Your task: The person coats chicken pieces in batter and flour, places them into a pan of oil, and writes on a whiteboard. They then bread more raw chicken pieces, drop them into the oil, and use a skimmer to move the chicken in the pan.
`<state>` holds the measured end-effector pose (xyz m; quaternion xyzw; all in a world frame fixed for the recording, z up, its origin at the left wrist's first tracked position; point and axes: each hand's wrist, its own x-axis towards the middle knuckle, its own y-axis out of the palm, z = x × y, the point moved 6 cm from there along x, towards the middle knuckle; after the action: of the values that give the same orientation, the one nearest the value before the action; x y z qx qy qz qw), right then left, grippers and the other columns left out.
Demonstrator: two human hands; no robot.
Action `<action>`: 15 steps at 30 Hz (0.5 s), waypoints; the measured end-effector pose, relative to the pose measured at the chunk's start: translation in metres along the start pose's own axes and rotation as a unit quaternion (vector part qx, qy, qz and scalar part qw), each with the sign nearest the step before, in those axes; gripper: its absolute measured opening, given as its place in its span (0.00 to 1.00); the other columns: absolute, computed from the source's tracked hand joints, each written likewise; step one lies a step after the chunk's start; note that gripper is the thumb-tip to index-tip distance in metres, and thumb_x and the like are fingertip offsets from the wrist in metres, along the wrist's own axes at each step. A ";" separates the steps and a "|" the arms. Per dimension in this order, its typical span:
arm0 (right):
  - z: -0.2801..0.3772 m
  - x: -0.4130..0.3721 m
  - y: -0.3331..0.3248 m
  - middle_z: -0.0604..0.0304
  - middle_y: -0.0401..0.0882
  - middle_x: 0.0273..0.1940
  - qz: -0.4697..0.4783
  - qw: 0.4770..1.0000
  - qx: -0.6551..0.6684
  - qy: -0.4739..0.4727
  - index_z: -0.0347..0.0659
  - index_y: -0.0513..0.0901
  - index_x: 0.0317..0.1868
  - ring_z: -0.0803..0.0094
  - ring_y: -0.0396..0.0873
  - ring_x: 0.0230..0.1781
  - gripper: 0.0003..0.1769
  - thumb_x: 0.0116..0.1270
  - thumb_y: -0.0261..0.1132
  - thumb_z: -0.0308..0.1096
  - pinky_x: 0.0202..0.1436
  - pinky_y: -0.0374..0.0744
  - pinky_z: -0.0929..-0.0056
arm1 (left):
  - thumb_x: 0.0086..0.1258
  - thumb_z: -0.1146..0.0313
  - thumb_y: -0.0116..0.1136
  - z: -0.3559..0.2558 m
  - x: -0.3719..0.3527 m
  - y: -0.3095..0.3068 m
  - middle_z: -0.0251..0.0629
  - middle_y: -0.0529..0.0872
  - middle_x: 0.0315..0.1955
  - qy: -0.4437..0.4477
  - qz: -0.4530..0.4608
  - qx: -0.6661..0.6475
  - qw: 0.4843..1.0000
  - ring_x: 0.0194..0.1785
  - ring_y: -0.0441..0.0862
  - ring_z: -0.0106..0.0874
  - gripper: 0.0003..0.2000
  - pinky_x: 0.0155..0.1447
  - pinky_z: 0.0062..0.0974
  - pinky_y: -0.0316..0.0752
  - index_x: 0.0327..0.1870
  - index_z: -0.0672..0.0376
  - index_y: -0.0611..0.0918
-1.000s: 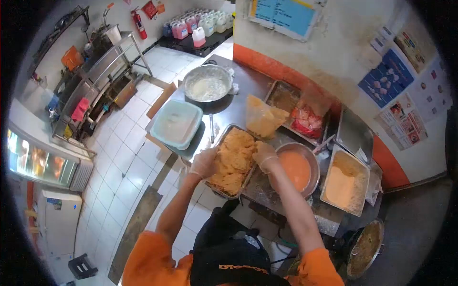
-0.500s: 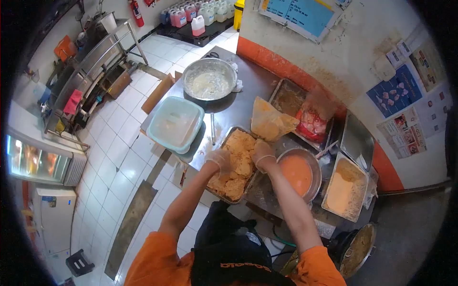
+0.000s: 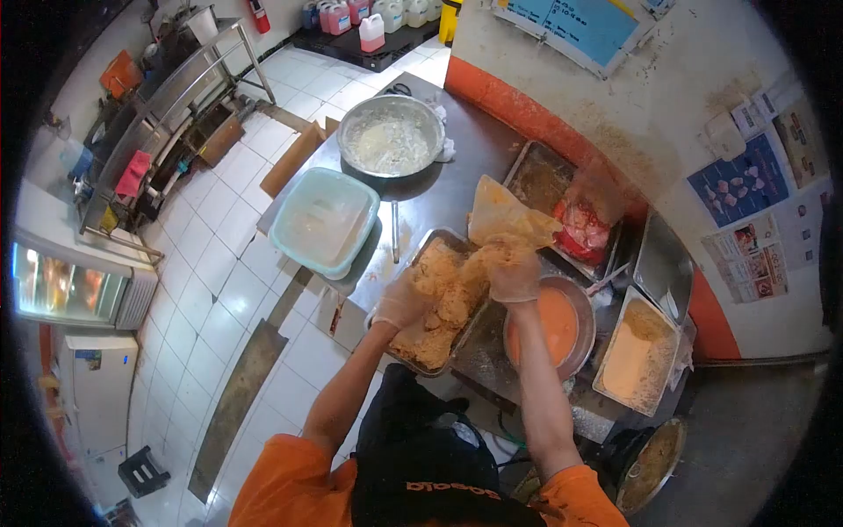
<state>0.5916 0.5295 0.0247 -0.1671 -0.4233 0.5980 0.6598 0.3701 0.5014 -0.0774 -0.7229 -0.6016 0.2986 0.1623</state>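
Counter (image 3: 439, 189): breading (image 3: 479, 263) perhaps in right grip (image 3: 514, 272)

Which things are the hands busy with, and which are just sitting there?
Busy with: left hand, right hand, breaded pieces, metal tray.
Just sitting: plastic tub, big metal bowl, bowl of orange liquid, jugs.

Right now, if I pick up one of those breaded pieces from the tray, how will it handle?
Probably soft and slightly floppy: the breaded pieces look lumpy and irregular, heaped in the tray. The coating looks dry and crumbly, so squeezing would likely shed crumbs. Unlikely to roll, given those uneven shapes.
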 end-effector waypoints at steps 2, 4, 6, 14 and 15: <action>-0.043 -0.005 0.015 0.56 0.83 0.49 -0.043 0.937 0.334 0.089 0.38 0.82 0.50 0.60 0.80 0.49 0.16 0.63 0.68 0.32 0.53 0.79 0.62 | 0.59 0.62 0.70 0.004 -0.010 -0.014 0.51 0.86 0.42 -0.012 -0.023 -0.067 0.997 0.49 0.84 0.49 0.20 0.52 0.40 0.78 0.50 0.58 0.77; -0.055 -0.005 0.017 0.59 0.82 0.49 -0.057 0.884 0.447 0.127 0.37 0.81 0.52 0.66 0.80 0.48 0.15 0.65 0.64 0.26 0.51 0.80 0.68 | 0.58 0.63 0.70 0.006 -0.014 -0.028 0.52 0.86 0.41 0.022 -0.064 -0.072 0.995 0.48 0.84 0.51 0.21 0.52 0.42 0.78 0.50 0.58 0.77; -0.038 0.003 0.002 0.59 0.81 0.48 -0.041 0.924 0.361 0.118 0.35 0.79 0.55 0.71 0.81 0.43 0.17 0.66 0.57 0.19 0.48 0.80 0.74 | 0.58 0.67 0.68 0.009 -0.019 -0.045 0.50 0.86 0.40 0.048 -0.102 -0.083 0.990 0.46 0.84 0.48 0.19 0.52 0.39 0.78 0.50 0.58 0.78; -0.005 0.026 0.042 0.45 0.85 0.41 0.221 0.961 0.167 -0.011 0.27 0.82 0.45 0.62 0.84 0.42 0.16 0.59 0.64 0.30 0.47 0.80 0.67 | 0.61 0.73 0.66 0.010 -0.033 -0.080 0.36 0.84 0.43 -0.046 -0.050 -0.317 0.946 0.46 0.81 0.25 0.16 0.52 0.27 0.78 0.50 0.63 0.79; 0.017 0.028 0.045 0.41 0.85 0.40 0.270 0.956 0.106 -0.050 0.26 0.83 0.43 0.59 0.84 0.43 0.17 0.58 0.65 0.32 0.47 0.81 0.66 | 0.61 0.74 0.65 0.008 -0.034 -0.081 0.34 0.84 0.44 -0.056 -0.044 -0.341 0.937 0.46 0.80 0.24 0.16 0.53 0.26 0.78 0.51 0.64 0.79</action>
<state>0.5478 0.5612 0.0122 -0.1747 -0.3291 0.8029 0.4654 0.2990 0.4857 -0.0272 -0.6901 -0.7063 0.1081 -0.1149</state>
